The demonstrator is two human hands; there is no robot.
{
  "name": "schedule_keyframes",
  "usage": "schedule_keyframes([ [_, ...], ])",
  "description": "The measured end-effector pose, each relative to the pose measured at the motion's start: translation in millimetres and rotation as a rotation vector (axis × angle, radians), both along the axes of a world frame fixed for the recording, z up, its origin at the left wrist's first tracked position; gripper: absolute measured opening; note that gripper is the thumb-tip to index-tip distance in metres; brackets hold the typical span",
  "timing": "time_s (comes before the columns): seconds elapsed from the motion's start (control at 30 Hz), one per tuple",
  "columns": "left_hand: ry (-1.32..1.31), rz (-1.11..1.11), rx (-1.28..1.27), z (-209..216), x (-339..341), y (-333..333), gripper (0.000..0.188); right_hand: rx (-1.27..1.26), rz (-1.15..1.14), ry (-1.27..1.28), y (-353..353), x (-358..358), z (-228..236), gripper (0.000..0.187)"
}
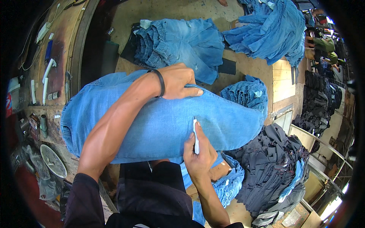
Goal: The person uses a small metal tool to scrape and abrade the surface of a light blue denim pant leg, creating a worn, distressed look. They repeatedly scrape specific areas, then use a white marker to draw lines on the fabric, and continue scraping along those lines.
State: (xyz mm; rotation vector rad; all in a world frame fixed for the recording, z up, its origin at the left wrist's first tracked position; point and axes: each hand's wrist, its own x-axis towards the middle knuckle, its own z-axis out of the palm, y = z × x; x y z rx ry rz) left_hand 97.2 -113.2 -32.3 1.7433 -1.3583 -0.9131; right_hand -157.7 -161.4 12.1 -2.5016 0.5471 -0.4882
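A light blue denim garment (pixel 152 125) lies stretched out across the middle in front of me, smooth and rounded; whatever holds it taut inside is hidden. My left hand (pixel 176 81), with a dark band (pixel 161 83) at the wrist, grips its far edge. The thumb rests on the cloth, and the other fingers curl out of sight over the edge. In my closed right hand (pixel 199 155) is a slim white pen-like tool (pixel 196 140) with a thin metal tip. That tip points away from me, at or just above the denim.
Beyond lie stacked denim garments with gathered waists (pixel 182 41) and a larger blue pile (pixel 270 30). Dark garments (pixel 273 167) are heaped at right, near a metal rail (pixel 323 142). The wooden table (pixel 62 41) at left bears white strips and small items; a round metal lid (pixel 53 160) sits nearby.
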Motion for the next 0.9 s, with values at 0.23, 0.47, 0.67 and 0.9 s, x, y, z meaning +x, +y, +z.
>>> schedule_keyframes([
  [0.23, -0.016, 0.011, 0.032, -2.1, -1.1, -1.0, 0.059, 0.069, -0.004, 0.047, 19.0, -33.5, 21.1, 0.042],
  [0.47, -0.037, -0.005, 0.025, -3.6, -0.6, -0.6, 0.060, 0.032, -0.032, -0.003, 4.3, -11.4, 4.0, 0.040],
  [0.67, -0.039, 0.071, -0.096, -3.9, -4.0, -0.2, 0.060, -0.006, -0.006, 0.045, 1.0, -5.3, 8.9, 0.040],
  [0.9, -0.032, -0.002, 0.040, -1.9, 0.2, -0.8, 0.061, 0.032, -0.026, 0.093, 0.3, -4.4, 7.1, 0.034],
])
